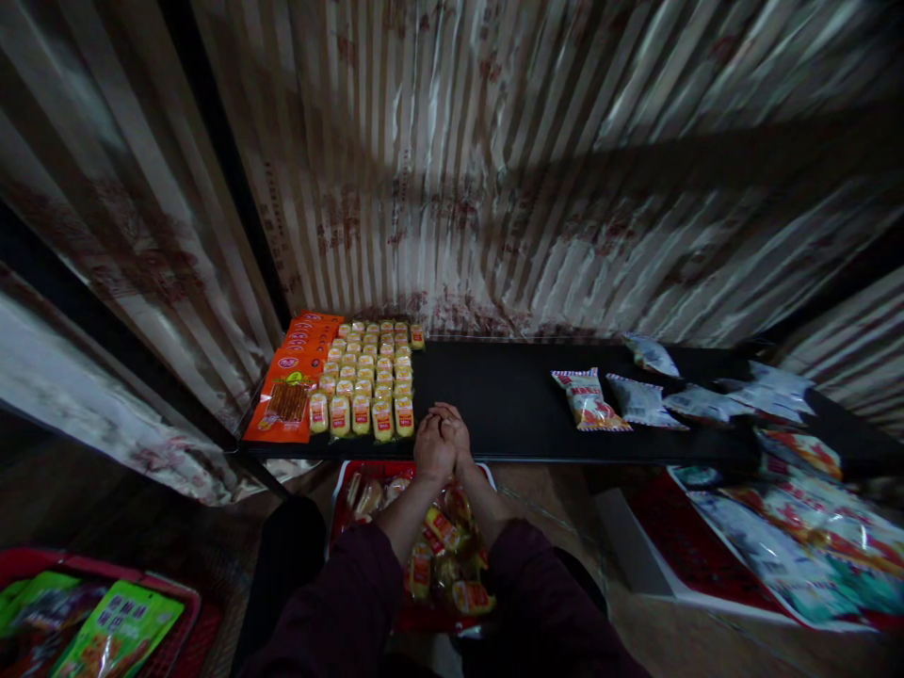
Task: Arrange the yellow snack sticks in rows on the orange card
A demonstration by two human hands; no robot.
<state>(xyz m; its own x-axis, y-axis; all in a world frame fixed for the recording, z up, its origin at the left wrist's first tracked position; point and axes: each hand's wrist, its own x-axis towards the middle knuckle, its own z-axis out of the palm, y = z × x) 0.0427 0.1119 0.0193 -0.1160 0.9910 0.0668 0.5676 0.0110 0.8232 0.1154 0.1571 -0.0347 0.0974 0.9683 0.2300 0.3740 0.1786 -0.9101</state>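
Note:
My left hand (433, 448) and my right hand (459, 435) are clasped together at the front edge of the black shelf (494, 386), fingers closed over each other. No object shows between them. Just left of them stand neat rows of small yellow packaged cakes (361, 414) with red and yellow labels. Flat orange snack bags (293, 363) lie along the left side of these rows. Below my forearms is a red basket (337, 490) with more yellow packs (419, 570), partly hidden by my arms.
On the shelf's right side lie a red and white snack bag (590, 400) and several silvery bags (644, 402). A second basket (656, 527) at lower right holds large bags. Green packets (120, 631) fill a red basket at lower left. A patterned curtain (452, 188) hangs behind.

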